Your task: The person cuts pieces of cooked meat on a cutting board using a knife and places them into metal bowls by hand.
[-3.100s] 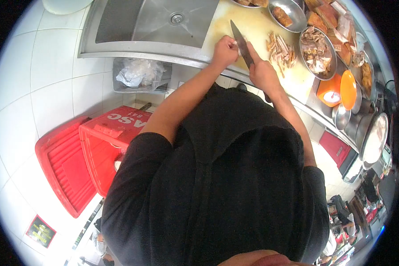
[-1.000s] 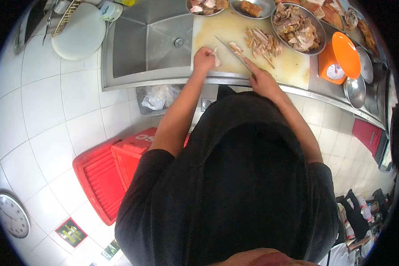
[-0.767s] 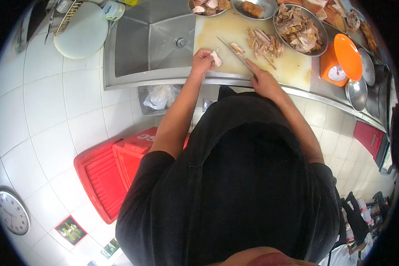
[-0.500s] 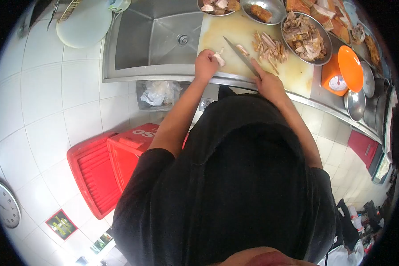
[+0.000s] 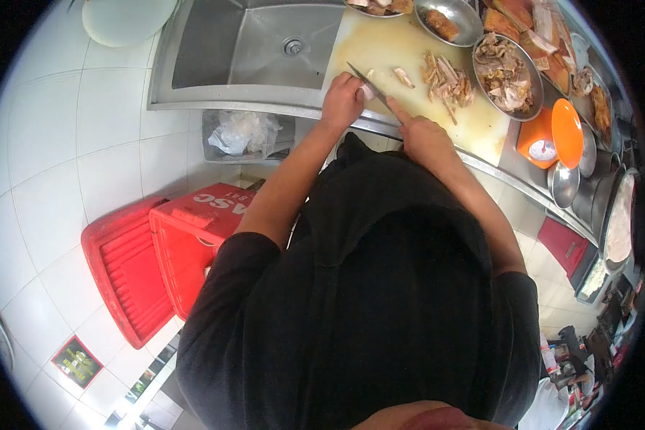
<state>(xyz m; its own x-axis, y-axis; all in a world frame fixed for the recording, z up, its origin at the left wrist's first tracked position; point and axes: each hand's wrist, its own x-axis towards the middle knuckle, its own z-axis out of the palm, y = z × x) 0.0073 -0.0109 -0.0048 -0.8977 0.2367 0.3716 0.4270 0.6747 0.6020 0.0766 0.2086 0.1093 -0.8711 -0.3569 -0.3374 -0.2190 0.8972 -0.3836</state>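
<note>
My right hand is closed round the handle of a knife, its blade pointing up and left over the cutting board. Beside the blade, the curled fingers of my left hand press on a pale piece of meat at the board's near left edge. A small strip of meat lies just right of the knife. Further right are a pile of sliced meat and a metal bowl full of meat pieces.
A steel sink adjoins the board on the left. Right of the board stand an orange scale and metal bowls. More bowls and a tray of meat line the back. Below the counter is a red bin.
The knife has moved left, from near the small strip to the piece under my left hand. My left fingers have closed over that piece. The camera view has shifted.
</note>
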